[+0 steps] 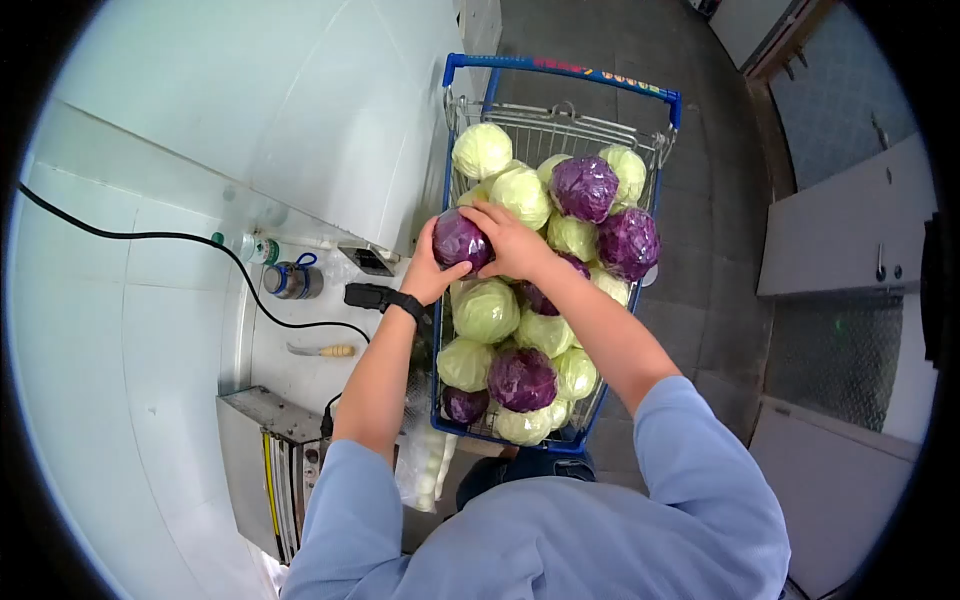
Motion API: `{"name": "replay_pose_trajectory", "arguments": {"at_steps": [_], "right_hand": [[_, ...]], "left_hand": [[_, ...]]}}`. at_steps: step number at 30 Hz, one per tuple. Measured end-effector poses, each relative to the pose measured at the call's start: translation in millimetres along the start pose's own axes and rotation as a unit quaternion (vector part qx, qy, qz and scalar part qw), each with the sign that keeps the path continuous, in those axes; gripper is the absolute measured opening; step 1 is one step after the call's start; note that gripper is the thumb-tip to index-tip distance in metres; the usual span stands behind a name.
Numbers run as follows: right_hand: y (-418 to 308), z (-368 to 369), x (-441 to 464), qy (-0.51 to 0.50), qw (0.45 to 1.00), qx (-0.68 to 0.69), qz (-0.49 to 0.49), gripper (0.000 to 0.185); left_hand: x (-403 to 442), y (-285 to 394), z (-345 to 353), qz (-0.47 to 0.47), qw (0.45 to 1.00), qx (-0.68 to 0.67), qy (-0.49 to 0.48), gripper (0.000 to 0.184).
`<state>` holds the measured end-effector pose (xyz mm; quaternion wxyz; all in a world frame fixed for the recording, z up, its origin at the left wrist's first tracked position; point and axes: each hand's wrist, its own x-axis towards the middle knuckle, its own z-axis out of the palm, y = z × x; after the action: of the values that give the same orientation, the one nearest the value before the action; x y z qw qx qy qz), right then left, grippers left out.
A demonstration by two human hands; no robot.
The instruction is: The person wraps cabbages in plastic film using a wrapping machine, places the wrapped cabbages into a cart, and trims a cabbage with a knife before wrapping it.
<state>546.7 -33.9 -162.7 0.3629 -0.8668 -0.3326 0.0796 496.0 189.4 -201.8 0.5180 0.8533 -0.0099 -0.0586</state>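
Observation:
Between my two hands is a purple cabbage (461, 243) in clear plastic wrap, at the left side of a shopping cart (570, 445). My left hand (428, 275) grips its left side, with a black band on the wrist. My right hand (512, 243) curls over its right side, fingers across the top. Green cabbages fill the cart around it, one pale green cabbage (486, 311) just below my hands and another green cabbage (521, 195) above. More wrapped purple cabbages lie among them, such as one purple cabbage (522, 379) near the front and another purple cabbage (628, 244) at the right.
On the white counter at left are a curved knife (322, 350) with a wooden handle, a dark flask (292, 278) and a bottle (258, 248). A black cable (180, 236) crosses there. A metal wrapping machine-like box (262, 430) stands nearer me. White cabinets (850, 220) line the right side.

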Motion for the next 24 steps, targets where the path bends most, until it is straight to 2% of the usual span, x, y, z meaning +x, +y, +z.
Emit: {"name": "replay_pose_trajectory", "arguments": {"at_steps": [3,5,7,8,11,14,15,20,22,24], "right_hand": [[0,1,11,-0.034,0.999,0.017,0.033,0.111],[22,9,18,-0.041,0.996,0.079,-0.002,0.112],[12,-1,17,-0.059,0.997,0.012,0.037,0.113],[1,-3,10,-0.035,0.998,-0.026,0.037,0.111],[-14,1,-1,-0.006,0.996,-0.089,0.019,0.104],[-14,14,-4,0.016,0.995,-0.095,0.017,0.101],[-16,11,3,0.025,0.996,-0.090,0.010,0.100],[-22,20,-3,0.008,0.992,-0.129,-0.007,0.094],[-18,21,-2,0.028,0.992,-0.124,-0.019,0.096],[-27,18,-4,0.001,0.991,-0.130,0.016,0.094]], "left_hand": [[0,2,-3,-0.006,0.999,0.036,0.001,0.102],[7,-6,8,-0.022,0.999,-0.013,0.021,0.102],[19,-36,14,0.027,0.999,-0.029,0.025,0.108],[17,-31,15,0.019,0.999,-0.010,0.037,0.107],[8,-13,21,0.016,0.996,-0.022,0.084,0.097],[-1,-9,41,0.029,0.982,0.030,0.185,0.085],[-1,-9,44,0.005,0.982,-0.041,0.184,0.087],[-7,-13,46,0.029,0.980,0.054,0.188,0.090],[-6,-14,45,0.017,0.984,0.049,0.172,0.091],[-5,-9,35,-0.002,0.990,0.021,0.139,0.092]]}}
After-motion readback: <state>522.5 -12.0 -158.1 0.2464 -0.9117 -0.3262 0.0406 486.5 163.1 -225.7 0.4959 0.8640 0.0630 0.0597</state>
